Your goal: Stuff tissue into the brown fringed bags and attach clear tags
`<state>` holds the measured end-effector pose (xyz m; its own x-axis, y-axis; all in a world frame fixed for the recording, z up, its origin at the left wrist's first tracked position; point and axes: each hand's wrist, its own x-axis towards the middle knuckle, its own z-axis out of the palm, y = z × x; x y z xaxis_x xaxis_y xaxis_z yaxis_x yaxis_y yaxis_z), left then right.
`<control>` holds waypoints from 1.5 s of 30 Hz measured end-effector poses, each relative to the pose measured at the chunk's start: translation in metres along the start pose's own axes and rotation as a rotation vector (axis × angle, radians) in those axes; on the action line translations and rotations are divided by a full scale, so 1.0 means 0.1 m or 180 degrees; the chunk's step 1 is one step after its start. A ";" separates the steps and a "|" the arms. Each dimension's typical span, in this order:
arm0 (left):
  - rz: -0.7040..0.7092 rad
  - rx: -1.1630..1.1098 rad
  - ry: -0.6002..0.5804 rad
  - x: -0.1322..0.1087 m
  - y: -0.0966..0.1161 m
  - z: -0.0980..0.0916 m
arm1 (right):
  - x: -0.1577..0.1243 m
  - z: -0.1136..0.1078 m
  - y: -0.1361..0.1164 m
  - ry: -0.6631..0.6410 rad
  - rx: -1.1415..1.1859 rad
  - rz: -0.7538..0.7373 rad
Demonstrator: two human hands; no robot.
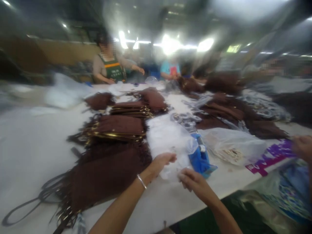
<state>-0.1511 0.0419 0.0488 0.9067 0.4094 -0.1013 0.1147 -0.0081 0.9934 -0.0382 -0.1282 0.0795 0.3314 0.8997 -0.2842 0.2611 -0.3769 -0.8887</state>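
Note:
A stack of thin white plastic bags [162, 133] lies in front of me on the table. My left hand [162, 162], below a silver bracelet [141, 181], is over the near part of the stack, its fingers drawn together. Close by on the right, my right hand [192, 180] has curled fingers in a pinch beside the stack's near edge. Blur hides whatever the fingertips may hold. A blue packet [201, 159] sits just beyond my right hand. Left of my left hand lies a dark brown fringed bag [104, 172] with gold-coloured hardware.
More brown bags are piled behind [119, 125] and at the right [219, 112]. A clear plastic bag of small pale pieces [231, 151] lies right of the packet. Another person's hand [303, 148] reaches in at the right edge. Two people [114, 70] stand across the white table [31, 146].

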 end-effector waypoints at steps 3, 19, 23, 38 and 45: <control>-0.0392 -0.0642 -0.0132 -0.57 0.02 -0.13 | 0.10 0.22 -0.16 -0.0273 -0.0104 -0.0212; -0.1034 -0.0572 0.2155 -3.50 -0.69 -0.31 | -0.29 2.80 -0.54 -0.1442 -0.1014 -0.0790; -0.1267 -0.0250 0.2375 -4.06 -0.81 -0.39 | -0.27 3.24 -0.57 -0.1710 -0.1562 -0.1100; -0.1055 -0.0700 0.3210 -4.19 -0.90 -0.96 | 0.34 3.58 -0.78 -0.1046 -0.0964 -0.0391; -0.1376 0.0108 0.3188 -4.30 -0.65 -1.06 | 0.28 3.16 -0.96 -0.1764 0.0966 0.0354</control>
<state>-0.5910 -0.0370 0.0334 0.0470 0.9406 -0.3361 0.3692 0.2963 0.8808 -0.3402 0.0028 0.0435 -0.1973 0.8698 -0.4523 -0.0429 -0.4686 -0.8824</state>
